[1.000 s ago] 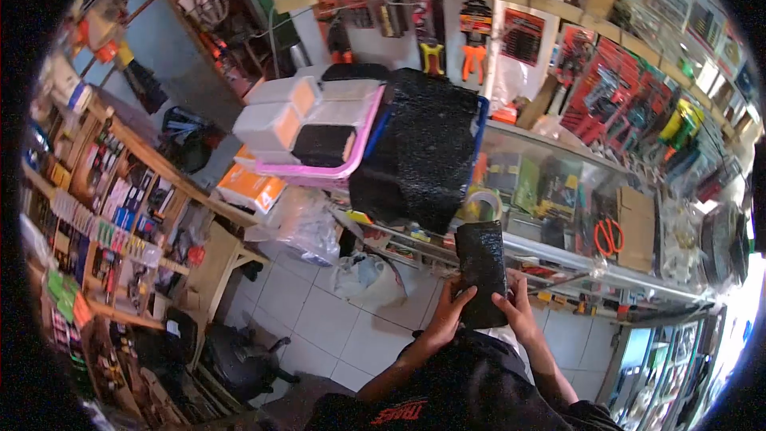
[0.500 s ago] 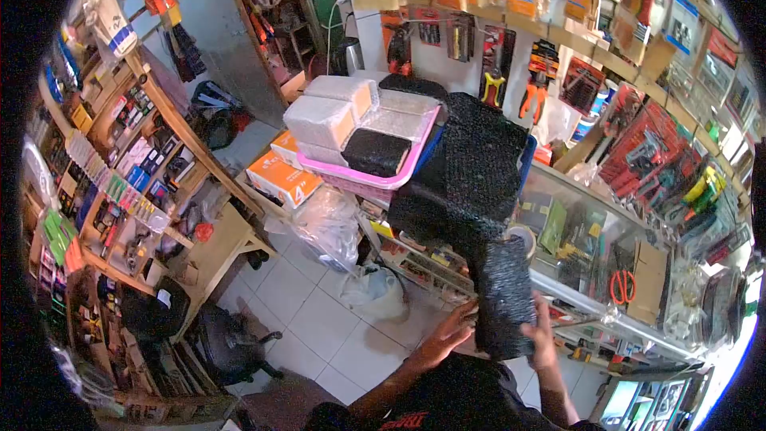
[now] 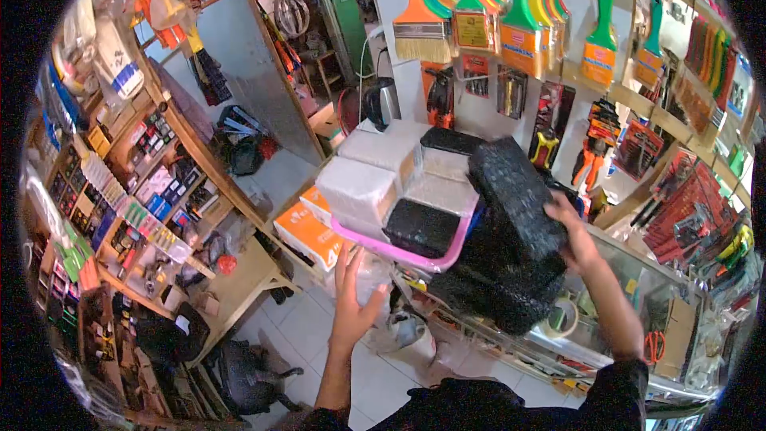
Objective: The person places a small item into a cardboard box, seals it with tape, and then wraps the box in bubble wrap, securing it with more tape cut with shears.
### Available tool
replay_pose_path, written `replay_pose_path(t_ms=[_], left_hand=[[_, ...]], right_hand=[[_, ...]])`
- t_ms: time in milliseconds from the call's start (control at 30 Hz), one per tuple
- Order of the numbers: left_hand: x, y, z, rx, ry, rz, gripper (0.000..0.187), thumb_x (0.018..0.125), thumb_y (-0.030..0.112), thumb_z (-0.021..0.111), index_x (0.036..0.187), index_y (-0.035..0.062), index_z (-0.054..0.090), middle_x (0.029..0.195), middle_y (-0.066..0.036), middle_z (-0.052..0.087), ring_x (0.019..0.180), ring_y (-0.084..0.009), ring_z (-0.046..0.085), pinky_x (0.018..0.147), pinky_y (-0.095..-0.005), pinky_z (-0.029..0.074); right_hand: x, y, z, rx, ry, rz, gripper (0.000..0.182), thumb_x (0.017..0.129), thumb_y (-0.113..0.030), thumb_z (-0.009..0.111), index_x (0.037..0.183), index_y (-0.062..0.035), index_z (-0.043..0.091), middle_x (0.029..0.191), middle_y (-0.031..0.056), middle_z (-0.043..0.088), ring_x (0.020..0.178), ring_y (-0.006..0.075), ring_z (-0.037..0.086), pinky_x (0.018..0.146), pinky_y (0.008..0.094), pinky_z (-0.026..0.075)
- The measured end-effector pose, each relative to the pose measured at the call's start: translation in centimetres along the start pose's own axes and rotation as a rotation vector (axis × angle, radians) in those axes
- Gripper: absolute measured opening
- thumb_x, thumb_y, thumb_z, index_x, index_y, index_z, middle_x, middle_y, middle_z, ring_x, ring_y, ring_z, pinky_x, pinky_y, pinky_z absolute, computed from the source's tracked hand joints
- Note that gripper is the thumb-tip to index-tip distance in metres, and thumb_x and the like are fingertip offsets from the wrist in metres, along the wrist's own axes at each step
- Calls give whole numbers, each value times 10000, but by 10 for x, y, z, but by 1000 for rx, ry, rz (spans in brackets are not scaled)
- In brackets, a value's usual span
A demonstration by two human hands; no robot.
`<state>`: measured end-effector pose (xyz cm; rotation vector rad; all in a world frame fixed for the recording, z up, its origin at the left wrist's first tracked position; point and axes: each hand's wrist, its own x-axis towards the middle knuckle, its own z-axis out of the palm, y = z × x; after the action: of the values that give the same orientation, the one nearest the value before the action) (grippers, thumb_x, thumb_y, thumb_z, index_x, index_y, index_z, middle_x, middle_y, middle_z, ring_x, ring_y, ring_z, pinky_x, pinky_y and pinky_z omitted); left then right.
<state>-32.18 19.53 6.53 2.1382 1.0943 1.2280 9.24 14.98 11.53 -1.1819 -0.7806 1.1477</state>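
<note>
My right hand (image 3: 573, 231) grips the right side of a long box-shaped package wrapped in black bubble wrap (image 3: 515, 191). The package is tilted over a larger heap of black bubble wrap (image 3: 511, 295). My left hand (image 3: 357, 307) is raised with its fingers spread, holding nothing, in front of a pink basket (image 3: 383, 249). In the basket are white bubble-wrapped boxes (image 3: 359, 187), a smaller black-wrapped package (image 3: 423, 227) near the front and another black-wrapped package (image 3: 451, 141) at the back.
An orange and white box (image 3: 307, 235) lies left of the basket. A roll of tape (image 3: 561, 317) and orange-handled scissors (image 3: 654, 347) are by the glass counter (image 3: 614, 271) at right. Paintbrushes (image 3: 523, 24) hang above. Wooden shelves (image 3: 152, 183) stand at left.
My right hand has carried the black-wrapped package up and forward, beside the pink basket. My left hand has come off it and moved left. The camera view has shifted.
</note>
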Motion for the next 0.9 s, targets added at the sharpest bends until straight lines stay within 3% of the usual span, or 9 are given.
replay_pose_path(t_ms=[100, 167, 267, 400, 567, 667, 800, 833, 900], left_hand=[[29, -10, 0, 29, 21, -17, 768, 915, 182, 729, 1580, 30, 375, 1699, -254, 150, 1573, -407, 167, 1259, -506, 186], [44, -21, -2, 135, 12, 26, 804, 923, 277, 749, 1593, 53, 365, 1701, -287, 94, 1573, -453, 129, 1255, -538, 168], [72, -12, -2, 314, -2, 10, 827, 924, 336, 755, 1600, 72, 359, 1693, -311, 83, 1562, -488, 125, 1248, -560, 162], [91, -28, 4, 543, -61, 29, 875, 902, 297, 774, 1615, 81, 315, 1696, -308, 54, 1567, -483, 111, 1258, -552, 159], [92, -35, 12, 385, -60, 10, 863, 914, 344, 760, 1613, 83, 327, 1684, -335, 43, 1561, -502, 101, 1253, -567, 148], [92, -37, 14, 374, -57, 8, 871, 919, 366, 755, 1619, 87, 319, 1680, -344, 44, 1559, -506, 99, 1251, -571, 146], [89, -40, 15, 373, -46, 25, 888, 913, 372, 761, 1624, 92, 308, 1681, -343, 42, 1559, -507, 100, 1251, -572, 148], [88, -41, 15, 367, -47, 26, 895, 912, 376, 762, 1626, 89, 303, 1681, -344, 40, 1559, -507, 98, 1251, -571, 147], [87, -42, 14, 359, -54, 35, 908, 910, 382, 765, 1628, 84, 295, 1681, -345, 36, 1560, -506, 93, 1252, -568, 144]], right_hand=[[95, -19, 29, -201, -158, -184, 657, 890, -322, 738, 1429, -57, 473, 1209, 126, 629, 1112, 212, 612, 966, 365, 494], [155, -21, 46, -634, -86, -430, 715, 856, -359, 794, 1429, -62, 486, 1317, 191, 612, 1242, 309, 589, 1078, 411, 448], [209, -27, 84, -795, -161, -617, 738, 831, -387, 818, 1425, -75, 511, 1378, 219, 583, 1322, 352, 548, 1136, 418, 404], [270, -25, 130, -808, -280, -643, 731, 812, -404, 828, 1409, -95, 542, 1382, 212, 590, 1322, 367, 548, 1140, 416, 404], [303, -24, 174, -846, -327, -856, 647, 821, -465, 821, 1314, -95, 627, 1329, 206, 633, 1300, 378, 561, 1116, 443, 425], [322, -2, 184, -860, -470, -898, 606, 889, -526, 760, 1275, -71, 654, 1291, 206, 655, 1276, 362, 582, 1095, 445, 440], [314, 3, 189, -760, -621, -454, 539, 1064, -497, 529, 1300, -36, 676, 1232, 183, 703, 1205, 319, 634, 1082, 386, 450], [322, 6, 188, -783, -659, -602, 588, 1077, -544, 455, 1335, -60, 668, 1274, 184, 687, 1240, 322, 615, 1101, 392, 434], [322, 9, 182, -937, -564, -614, 692, 1051, -632, 417, 1405, -71, 615, 1309, 222, 641, 1238, 360, 600, 1099, 448, 438]])
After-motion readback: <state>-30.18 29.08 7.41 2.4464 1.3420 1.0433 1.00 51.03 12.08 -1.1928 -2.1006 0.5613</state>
